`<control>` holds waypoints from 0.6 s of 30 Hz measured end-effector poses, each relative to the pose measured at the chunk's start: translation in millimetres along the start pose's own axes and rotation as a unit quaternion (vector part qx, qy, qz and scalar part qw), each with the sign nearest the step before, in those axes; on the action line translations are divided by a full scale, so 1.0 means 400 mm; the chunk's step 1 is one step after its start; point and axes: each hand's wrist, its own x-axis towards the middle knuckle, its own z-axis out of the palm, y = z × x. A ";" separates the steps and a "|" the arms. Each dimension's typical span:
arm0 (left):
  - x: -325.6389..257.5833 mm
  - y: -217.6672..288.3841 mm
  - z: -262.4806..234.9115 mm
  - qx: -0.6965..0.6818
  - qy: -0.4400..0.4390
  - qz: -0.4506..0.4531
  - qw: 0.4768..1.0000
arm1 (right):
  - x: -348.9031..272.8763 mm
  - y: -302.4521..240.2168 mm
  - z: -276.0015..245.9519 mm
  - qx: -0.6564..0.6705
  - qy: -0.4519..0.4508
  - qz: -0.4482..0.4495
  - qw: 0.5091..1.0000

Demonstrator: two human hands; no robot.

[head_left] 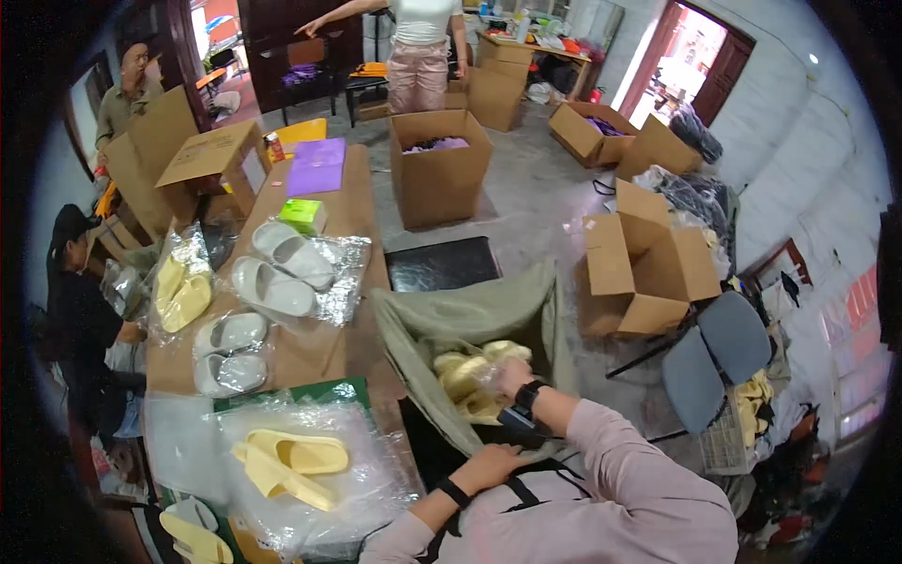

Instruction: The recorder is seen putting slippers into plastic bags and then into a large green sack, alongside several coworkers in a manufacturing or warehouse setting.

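A: Item posn?
B: Yellow slippers [458,375] in fabric bin [451,310], immed. left of R hand [512,376], nearer than L. Long axes unclear.
A: Fingers?
B: R at slippers; can't tell if gripping. L hand [491,467] on bin's near edge; grip unclear too.
A: Qty?
B: Bin: overlapped, no firm count. Table [355,211]: 1 yellow pr. [310,453] nr. near edge, 2 grey prs. [272,289] beyond, 1 bagged yellow pr. [185,303] nr. left edge.
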 end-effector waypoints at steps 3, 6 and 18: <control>-0.039 0.000 -0.009 -0.048 -0.011 -0.069 0.996 | -0.005 -0.009 -0.022 -0.102 -0.106 -0.024 0.989; 0.036 -0.004 -0.017 -0.042 0.005 0.023 0.999 | 0.116 0.313 0.085 0.507 -0.112 0.047 0.853; -0.104 -0.085 -0.083 -0.267 0.084 -0.138 0.950 | 0.129 -0.721 -0.353 0.525 -0.211 -0.093 0.819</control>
